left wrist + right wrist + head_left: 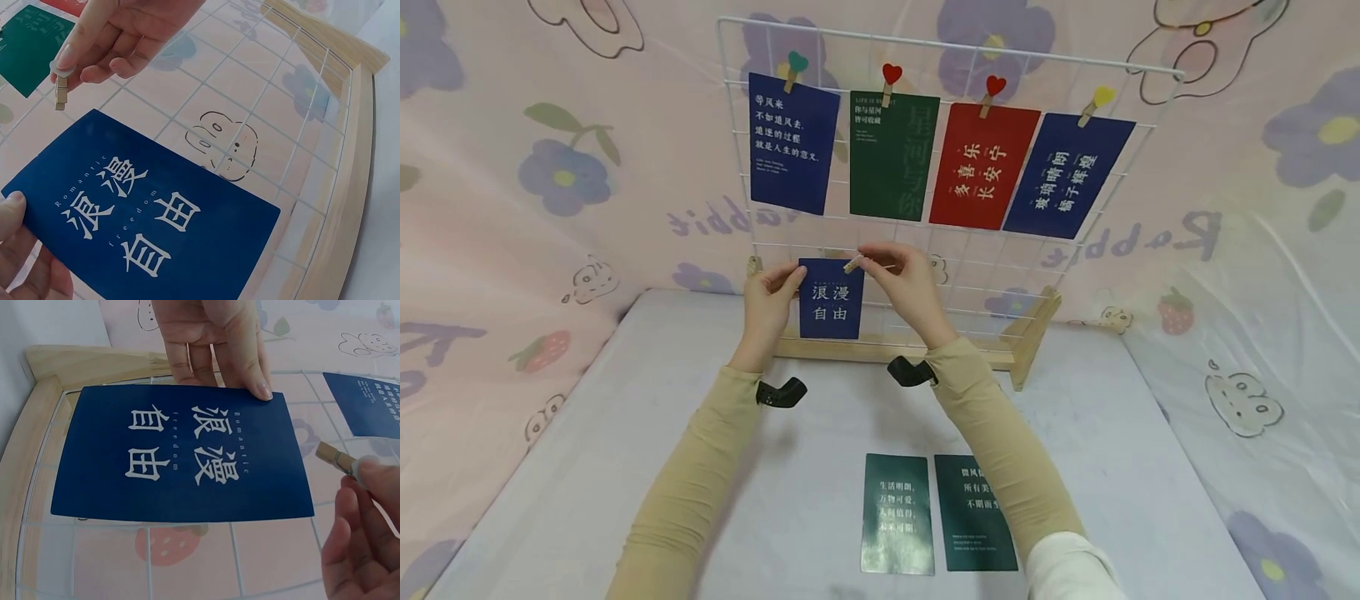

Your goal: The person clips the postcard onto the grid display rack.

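Note:
My left hand (767,308) pinches the left edge of a blue card (831,321) with white characters, held upright against the lower left of a white wire grid (955,292). Near the card's top right corner, my right hand (906,287) pinches a small wooden clothespin (335,457) with a pale top between thumb and fingers. In both wrist views a gap shows between the clothespin's tip and the card. Above, a blue card (790,150), a green card (891,179), a red card (981,167) and another blue card (1067,179) hang from heart-topped clothespins.
The grid stands in a wooden base (887,354) with a slanted foot (1033,337) at the right. Two dark green cards lie on the white table (790,517): one (897,550) in the open, the other (973,554) partly under my right forearm. A patterned cloth (647,150) hangs behind.

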Tool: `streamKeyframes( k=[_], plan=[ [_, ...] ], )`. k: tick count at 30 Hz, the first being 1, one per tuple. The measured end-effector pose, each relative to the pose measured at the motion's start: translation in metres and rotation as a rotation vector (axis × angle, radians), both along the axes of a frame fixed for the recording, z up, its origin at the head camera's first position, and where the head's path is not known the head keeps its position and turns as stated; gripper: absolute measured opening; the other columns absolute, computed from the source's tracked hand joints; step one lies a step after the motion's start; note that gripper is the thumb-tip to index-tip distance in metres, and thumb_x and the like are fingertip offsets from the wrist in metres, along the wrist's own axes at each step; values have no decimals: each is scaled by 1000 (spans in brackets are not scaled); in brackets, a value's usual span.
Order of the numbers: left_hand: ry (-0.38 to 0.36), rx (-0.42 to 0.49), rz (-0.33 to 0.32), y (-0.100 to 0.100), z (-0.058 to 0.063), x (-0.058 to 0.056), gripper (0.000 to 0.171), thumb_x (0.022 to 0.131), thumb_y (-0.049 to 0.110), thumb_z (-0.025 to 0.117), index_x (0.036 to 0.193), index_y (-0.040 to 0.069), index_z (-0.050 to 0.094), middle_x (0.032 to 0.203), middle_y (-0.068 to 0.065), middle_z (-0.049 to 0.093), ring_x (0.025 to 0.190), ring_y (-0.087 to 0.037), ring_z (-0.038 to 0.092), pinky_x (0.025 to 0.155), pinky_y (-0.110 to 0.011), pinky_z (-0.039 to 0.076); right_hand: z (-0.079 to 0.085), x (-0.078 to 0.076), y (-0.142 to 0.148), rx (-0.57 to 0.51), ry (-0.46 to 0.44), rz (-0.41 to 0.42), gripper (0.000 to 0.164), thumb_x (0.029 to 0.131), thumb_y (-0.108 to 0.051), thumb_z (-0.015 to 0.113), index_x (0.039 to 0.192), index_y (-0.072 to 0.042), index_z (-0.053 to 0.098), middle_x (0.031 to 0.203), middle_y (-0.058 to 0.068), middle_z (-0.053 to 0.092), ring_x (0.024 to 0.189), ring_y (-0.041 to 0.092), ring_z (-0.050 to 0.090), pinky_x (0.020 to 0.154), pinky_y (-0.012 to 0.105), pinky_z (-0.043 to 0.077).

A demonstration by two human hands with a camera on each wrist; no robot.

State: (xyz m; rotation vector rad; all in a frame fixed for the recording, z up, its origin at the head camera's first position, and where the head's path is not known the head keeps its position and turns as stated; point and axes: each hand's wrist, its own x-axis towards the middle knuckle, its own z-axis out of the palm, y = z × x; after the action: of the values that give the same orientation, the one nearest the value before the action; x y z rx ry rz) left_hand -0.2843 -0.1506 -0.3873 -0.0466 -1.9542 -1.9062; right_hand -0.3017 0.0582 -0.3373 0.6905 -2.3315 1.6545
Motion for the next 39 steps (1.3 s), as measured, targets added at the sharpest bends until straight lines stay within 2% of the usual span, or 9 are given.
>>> streamKeyframes(
  k=[7, 14, 17, 20, 22, 24, 29, 35, 39],
  plan=[
    [39, -2, 14, -1, -1, -6, 30, 93, 17, 64, 111, -6, 67, 102, -16, 67, 80, -12, 61, 71, -22, 52, 3, -5, -4, -22, 52, -38, 21, 92, -15, 67, 111, -8, 71, 103, 1, 69, 90, 13, 62, 82, 27, 53],
    [28, 7, 20, -1, 1, -11, 29, 93, 16, 64, 114, -5, 66, 105, -18, 67, 82, -14, 62, 74, -26, 53, 5, -12, -10, -27, 84, -52, 20, 91, -14, 68, 110, -7, 71, 103, 1, 70, 88, 12, 63, 80, 26, 53],
    [31, 21, 13, 0, 5, -9, 28, 93, 13, 63, 114, -6, 66, 107, -22, 66, 84, -19, 62, 78, -35, 54, 5, -13, -12, -35, 93, -57, 20, 90, -13, 68, 109, -7, 72, 103, 2, 70, 88, 14, 63, 79, 27, 53],
    [24, 16, 12, 3, 16, 1, 26, 94, 7, 62, 114, -9, 64, 107, -26, 64, 86, -26, 61, 80, -42, 52, 5, -14, -15, -38, 104, -70, 20, 90, -13, 68, 109, -7, 72, 103, 3, 70, 87, 15, 63, 79, 26, 53],
    [16, 12, 13, 6, 23, 7, 26, 94, 6, 61, 114, -11, 64, 107, -26, 64, 87, -29, 61, 81, -42, 52, 6, -13, -17, -40, 113, -78, 20, 90, -12, 68, 109, -6, 72, 103, 4, 70, 87, 15, 63, 79, 26, 53],
    [14, 10, 26, 6, 22, 6, 26, 94, 8, 62, 113, -9, 65, 104, -24, 65, 85, -24, 62, 78, -37, 53, 6, -13, -19, -33, 127, -90, 20, 90, -13, 69, 108, -7, 72, 102, 3, 70, 86, 14, 63, 77, 25, 53],
    [30, 30, 49, 3, 3, -11, 28, 92, 15, 65, 112, -5, 67, 101, -16, 68, 81, -11, 63, 74, -24, 54, 5, -14, -23, -15, 172, -112, 18, 90, -13, 68, 107, -7, 73, 100, 2, 70, 81, 13, 61, 70, 24, 51],
    [21, 49, 55, 4, 5, -12, 29, 92, 14, 65, 113, -5, 66, 105, -18, 67, 83, -13, 64, 77, -26, 54, 7, -14, -28, 22, 211, -131, 17, 91, -13, 68, 106, -7, 73, 99, 2, 71, 79, 14, 61, 67, 24, 50],
    [7, 59, 47, 2, 5, -13, 28, 92, 13, 65, 114, -5, 66, 109, -20, 65, 88, -19, 64, 81, -31, 54, 8, -13, -32, 45, 225, -135, 17, 90, -13, 68, 105, -7, 73, 99, 2, 71, 79, 13, 60, 66, 23, 51]
  ],
)
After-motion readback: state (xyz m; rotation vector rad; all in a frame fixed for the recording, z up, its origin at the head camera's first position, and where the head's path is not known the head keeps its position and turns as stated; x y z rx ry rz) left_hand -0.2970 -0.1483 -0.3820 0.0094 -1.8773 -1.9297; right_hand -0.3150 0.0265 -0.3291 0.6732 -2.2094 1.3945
